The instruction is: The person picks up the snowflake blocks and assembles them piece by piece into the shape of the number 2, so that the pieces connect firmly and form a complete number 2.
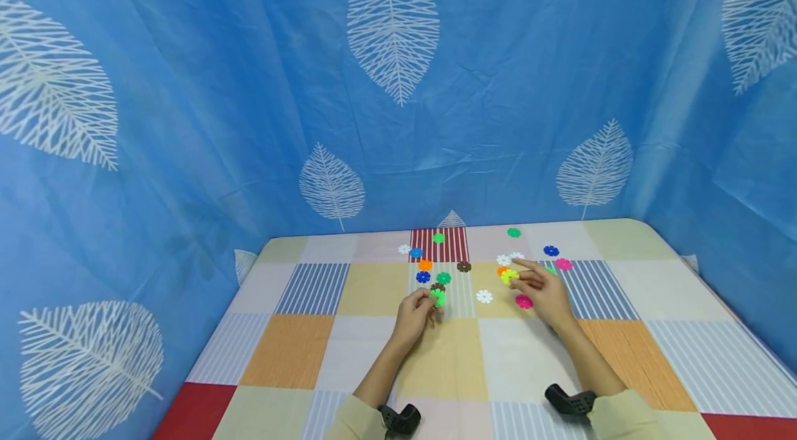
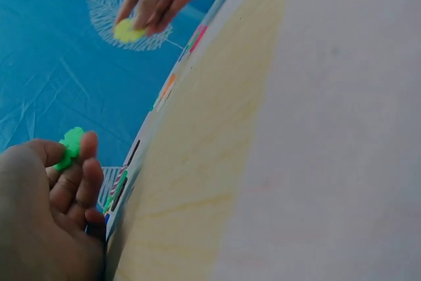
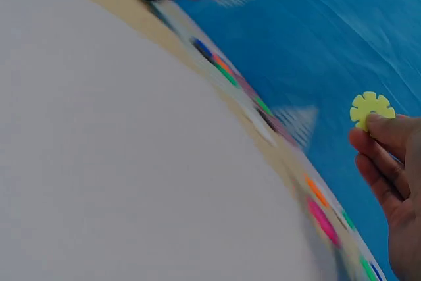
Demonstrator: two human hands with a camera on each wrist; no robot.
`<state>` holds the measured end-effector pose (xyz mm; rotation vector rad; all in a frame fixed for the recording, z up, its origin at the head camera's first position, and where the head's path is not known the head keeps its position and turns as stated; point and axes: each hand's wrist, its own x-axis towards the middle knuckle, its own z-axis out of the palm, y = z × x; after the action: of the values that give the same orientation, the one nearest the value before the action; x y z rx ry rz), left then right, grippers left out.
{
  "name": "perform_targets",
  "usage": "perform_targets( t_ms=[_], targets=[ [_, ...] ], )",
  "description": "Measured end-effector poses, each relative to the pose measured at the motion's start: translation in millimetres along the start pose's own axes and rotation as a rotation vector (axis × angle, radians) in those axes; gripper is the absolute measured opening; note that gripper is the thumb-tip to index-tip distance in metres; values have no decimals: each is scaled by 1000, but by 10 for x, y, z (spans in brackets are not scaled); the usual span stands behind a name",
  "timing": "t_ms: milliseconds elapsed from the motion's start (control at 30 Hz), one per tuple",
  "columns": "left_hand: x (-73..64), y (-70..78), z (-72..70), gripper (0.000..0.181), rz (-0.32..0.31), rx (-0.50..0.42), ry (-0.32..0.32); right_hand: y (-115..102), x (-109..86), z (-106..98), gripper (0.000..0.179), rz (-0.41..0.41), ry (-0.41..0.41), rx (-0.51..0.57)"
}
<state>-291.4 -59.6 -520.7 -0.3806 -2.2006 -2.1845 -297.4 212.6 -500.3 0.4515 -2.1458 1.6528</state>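
My left hand (image 1: 414, 317) pinches a bright green notched plastic disc (image 2: 71, 148) between thumb and fingers, raised off the cloth. In my right hand (image 1: 548, 296) a yellow notched disc (image 3: 370, 108) is pinched by its edge, also lifted. Near the left hand lie a brown disc (image 1: 438, 287), a darker green disc (image 1: 443, 278), a dark blue disc (image 1: 423, 277) and an orange disc (image 1: 425, 265). Close to the right hand are a pink-red disc (image 1: 524, 301), a white disc (image 1: 503, 260) and another green disc partly hidden behind the fingers.
More discs lie scattered toward the back of the patchwork tablecloth (image 1: 364, 343), among them a white disc (image 1: 484, 296), a blue disc (image 1: 551, 250) and a pink disc (image 1: 563, 264). A blue leaf-patterned curtain (image 1: 473, 80) encloses the table's back and sides.
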Motion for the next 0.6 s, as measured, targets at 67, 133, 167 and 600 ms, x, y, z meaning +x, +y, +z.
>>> perform_targets(
  t_ms=[67,133,167,600],
  targets=[
    [-5,20,9,21,-22,-90,-30,-74,-35,200,29,21,-27,28],
    [-22,53,22,26,-38,-155,-62,-106,-79,372,23,61,-34,64],
    [-38,85,31,29,-42,-173,-76,-105,-104,446,22,79,-40,87],
    [-160,303,77,30,-19,-118,-121,-256,-337,887,12,22,-111,126]
  ],
)
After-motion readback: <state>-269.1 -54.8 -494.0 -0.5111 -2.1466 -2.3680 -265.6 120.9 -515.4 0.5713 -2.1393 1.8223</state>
